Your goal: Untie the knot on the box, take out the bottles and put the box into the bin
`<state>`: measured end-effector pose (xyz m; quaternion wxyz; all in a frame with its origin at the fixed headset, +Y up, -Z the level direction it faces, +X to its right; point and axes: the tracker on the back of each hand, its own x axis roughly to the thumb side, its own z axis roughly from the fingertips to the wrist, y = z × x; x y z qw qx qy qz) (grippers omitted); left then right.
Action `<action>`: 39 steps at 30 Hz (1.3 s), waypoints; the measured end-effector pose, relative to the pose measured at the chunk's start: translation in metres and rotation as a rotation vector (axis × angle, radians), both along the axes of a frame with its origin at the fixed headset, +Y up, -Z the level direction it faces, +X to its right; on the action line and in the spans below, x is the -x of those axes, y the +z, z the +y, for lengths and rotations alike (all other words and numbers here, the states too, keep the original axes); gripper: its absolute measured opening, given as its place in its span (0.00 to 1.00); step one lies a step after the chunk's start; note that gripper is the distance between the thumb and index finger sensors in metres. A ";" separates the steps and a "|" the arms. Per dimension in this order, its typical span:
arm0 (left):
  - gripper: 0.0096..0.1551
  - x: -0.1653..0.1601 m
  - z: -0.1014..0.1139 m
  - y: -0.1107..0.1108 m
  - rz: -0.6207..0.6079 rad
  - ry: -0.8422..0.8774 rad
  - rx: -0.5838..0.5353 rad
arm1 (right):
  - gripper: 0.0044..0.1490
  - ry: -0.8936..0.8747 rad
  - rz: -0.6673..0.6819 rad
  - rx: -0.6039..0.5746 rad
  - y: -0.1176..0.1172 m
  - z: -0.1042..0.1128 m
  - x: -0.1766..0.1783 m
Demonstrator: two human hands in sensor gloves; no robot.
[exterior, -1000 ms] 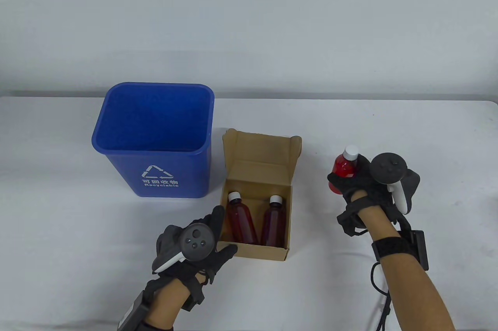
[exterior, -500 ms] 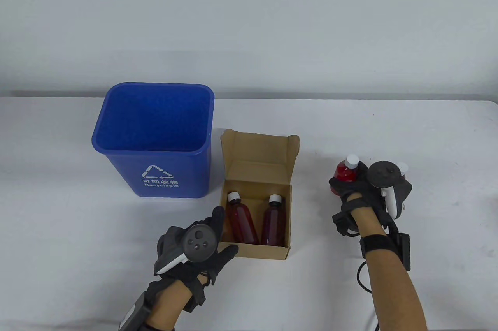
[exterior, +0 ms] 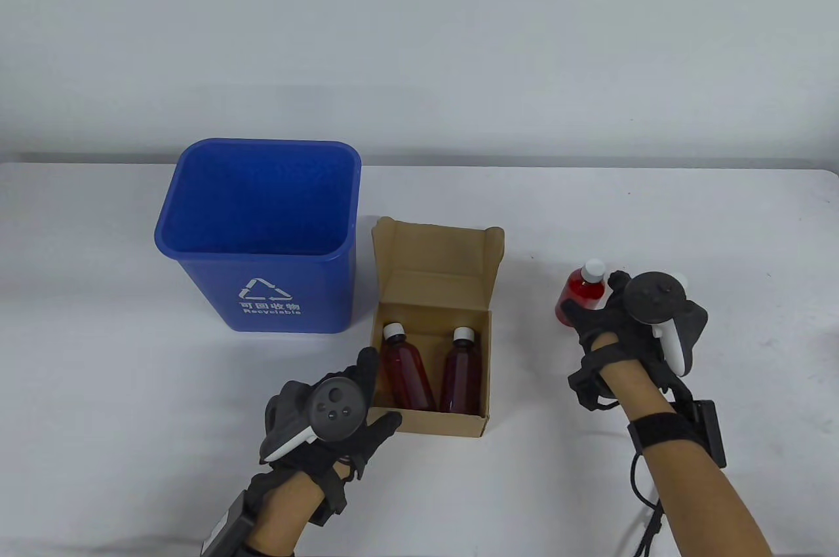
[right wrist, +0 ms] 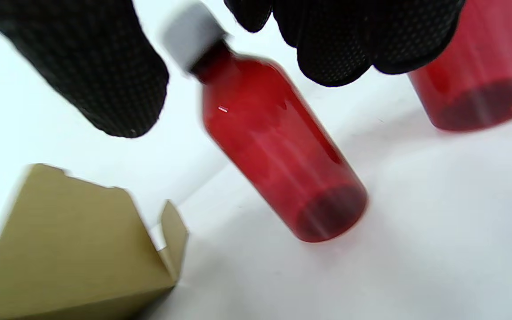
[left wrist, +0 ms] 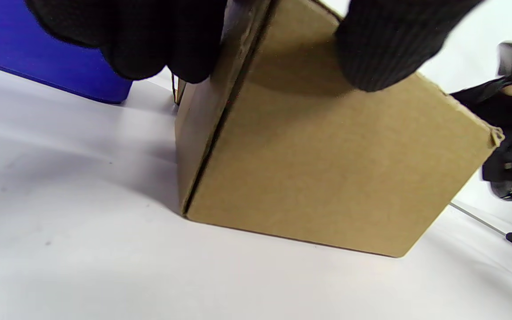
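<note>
The open cardboard box point(exterior: 452, 424) lies beside the blue bin point(exterior: 262, 295) with two red bottles point(exterior: 406, 373) point(exterior: 462, 373) lying in it. My left hand point(exterior: 380, 386) grips the box's front left corner, thumb on the front wall point(left wrist: 327, 169), fingers point(left wrist: 158, 49) on the left side. A third red bottle point(exterior: 580, 291) stands on the table to the right. My right hand point(exterior: 593, 296) is spread around it, and in the right wrist view the thumb point(right wrist: 105, 80) and fingers point(right wrist: 349, 49) are off the bottle point(right wrist: 278, 151). Another red bottle point(right wrist: 482, 80) stands just beyond, mostly hidden behind the hand in the table view.
The bin point(left wrist: 51, 62) is upright and nothing shows inside it. The box lid point(exterior: 432, 242) stands up at the back. A black cable point(exterior: 645, 498) trails from my right wrist.
My right hand lowered the red bottle onto the table, let go of it and drew back slightly. The left hand and the box have stayed still.
</note>
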<state>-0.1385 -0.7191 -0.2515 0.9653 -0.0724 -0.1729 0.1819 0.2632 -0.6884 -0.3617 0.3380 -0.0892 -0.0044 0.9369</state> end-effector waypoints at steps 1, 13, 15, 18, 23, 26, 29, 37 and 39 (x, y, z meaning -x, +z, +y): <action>0.59 0.000 0.000 0.000 0.002 0.000 0.000 | 0.59 0.013 0.024 -0.021 0.005 0.008 0.004; 0.59 -0.001 0.000 0.000 0.014 0.013 -0.016 | 0.53 0.218 0.396 -0.144 0.048 0.069 0.105; 0.59 -0.001 0.000 0.000 0.018 0.015 -0.017 | 0.53 0.242 0.441 -0.148 0.050 0.071 0.125; 0.59 -0.001 0.000 0.000 0.022 0.025 -0.016 | 0.52 0.287 0.517 -0.142 0.050 0.072 0.158; 0.59 -0.001 0.000 0.000 0.024 0.028 -0.015 | 0.52 0.346 0.601 -0.074 0.048 0.065 0.209; 0.59 -0.001 0.001 0.000 0.025 0.024 -0.018 | 0.50 0.403 0.631 -0.017 0.043 0.056 0.235; 0.59 0.000 0.001 -0.001 0.025 0.021 -0.023 | 0.49 0.478 0.636 0.077 0.034 0.043 0.254; 0.59 0.001 0.001 -0.002 0.025 0.042 -0.021 | 0.50 0.595 0.599 0.420 0.008 0.002 0.284; 0.59 0.001 0.001 -0.002 0.023 0.044 -0.021 | 0.51 0.596 0.593 0.483 0.003 -0.005 0.287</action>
